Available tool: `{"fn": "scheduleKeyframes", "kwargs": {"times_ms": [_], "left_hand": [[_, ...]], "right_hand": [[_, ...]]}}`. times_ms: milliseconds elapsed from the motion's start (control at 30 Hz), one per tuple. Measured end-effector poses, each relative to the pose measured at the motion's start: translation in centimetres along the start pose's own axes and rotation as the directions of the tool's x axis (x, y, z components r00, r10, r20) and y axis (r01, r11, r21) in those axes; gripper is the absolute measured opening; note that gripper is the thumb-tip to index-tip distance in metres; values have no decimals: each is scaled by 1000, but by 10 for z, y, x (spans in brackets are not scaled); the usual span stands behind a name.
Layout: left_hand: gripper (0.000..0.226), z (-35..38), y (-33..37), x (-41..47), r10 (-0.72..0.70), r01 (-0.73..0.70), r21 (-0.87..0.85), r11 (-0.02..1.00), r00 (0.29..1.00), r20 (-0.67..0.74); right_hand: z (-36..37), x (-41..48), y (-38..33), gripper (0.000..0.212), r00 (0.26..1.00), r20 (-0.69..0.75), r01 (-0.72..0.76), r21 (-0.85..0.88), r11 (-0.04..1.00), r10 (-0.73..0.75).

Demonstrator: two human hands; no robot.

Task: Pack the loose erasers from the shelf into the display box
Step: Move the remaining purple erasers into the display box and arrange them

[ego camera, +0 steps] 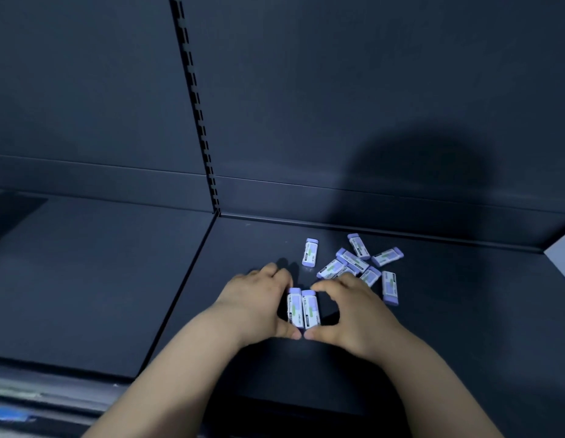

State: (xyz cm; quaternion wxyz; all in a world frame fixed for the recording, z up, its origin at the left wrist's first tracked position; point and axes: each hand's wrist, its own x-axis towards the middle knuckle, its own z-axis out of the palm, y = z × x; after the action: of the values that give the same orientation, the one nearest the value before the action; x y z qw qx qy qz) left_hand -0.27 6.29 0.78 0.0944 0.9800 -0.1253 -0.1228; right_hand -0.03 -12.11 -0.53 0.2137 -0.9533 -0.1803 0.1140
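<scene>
Two purple erasers with white-green sleeves [302, 307] stand side by side on the dark shelf [449, 311]. My left hand [259, 303] cups them from the left and my right hand [347, 314] from the right, thumbs nearly meeting below them. Several loose erasers [354, 263] lie in a scattered heap just beyond my right hand. One eraser [310, 252] lies apart at the back, and another [389, 287] lies alone to the right. No display box is clearly visible; a dark shape below my hands is too dim to identify.
The shelf's back wall [338, 105] rises behind the erasers, with a slotted upright [195, 99] between two bays. The left bay's shelf [85, 279] adjoins at the seam. A front rail with a blue label [9, 415] runs at the lower left.
</scene>
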Motion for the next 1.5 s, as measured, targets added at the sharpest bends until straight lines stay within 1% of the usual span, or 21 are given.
{"fn": "scheduleKeyframes", "kwargs": {"times_ms": [167, 267, 333, 400, 533, 733, 833, 933, 1133, 1300, 1400, 1467, 1500], "left_hand": [[70, -10, -20, -15, 33, -8, 106, 994, 972, -233], [71, -17, -42, -29, 62, 20, 229, 973, 938, -341], [72, -19, -61, -37, 95, 24, 297, 955, 920, -381], [72, -19, -87, -46, 122, 27, 328, 944, 897, -425], [69, -23, -141, -72, 131, 49, 364, 930, 883, -452], [67, -36, -235, -110, 126, 53, 380, 923, 894, -431], [67, -40, -268, -122, 131, 51, 396, 917, 899, -419], [68, -45, -298, -134, 125, 52, 404, 913, 909, -399], [68, -51, -323, -139, 121, 64, 394, 917, 896, -427], [70, -56, -332, -147, 82, 97, 346, 933, 880, -468], [72, -59, -343, -154, 46, 124, 288, 950, 853, -520], [72, -62, -353, -158, 20, 138, 244, 960, 835, -549], [72, -62, -358, -160, 16, 139, 236, 962, 832, -554]], "right_hand": [[-2, 5, -25, 72, 993, -113, 21, -20, 1000, -23], [1, 12, -50, 73, 984, -164, 45, -107, 993, -63], [6, 17, -68, 74, 979, -187, 49, -170, 984, -81], [14, 24, -93, 74, 977, -194, 46, -218, 975, -90], [37, 41, -148, 70, 967, -231, 38, -276, 960, -104], [81, 69, -230, 68, 954, -288, -16, -316, 949, -80], [98, 78, -258, 67, 939, -339, -49, -290, 956, -55], [111, 86, -285, 66, 940, -339, -57, -267, 962, -38], [114, 98, -314, 68, 951, -299, -2, -277, 961, -84], [106, 111, -326, 68, 976, -181, 68, -267, 961, -119], [112, 118, -331, 66, 977, -190, 53, -231, 972, -98], [118, 126, -338, 65, 971, -212, 67, -210, 976, -112], [120, 129, -342, 65, 972, -200, 84, -206, 975, -126]]}}
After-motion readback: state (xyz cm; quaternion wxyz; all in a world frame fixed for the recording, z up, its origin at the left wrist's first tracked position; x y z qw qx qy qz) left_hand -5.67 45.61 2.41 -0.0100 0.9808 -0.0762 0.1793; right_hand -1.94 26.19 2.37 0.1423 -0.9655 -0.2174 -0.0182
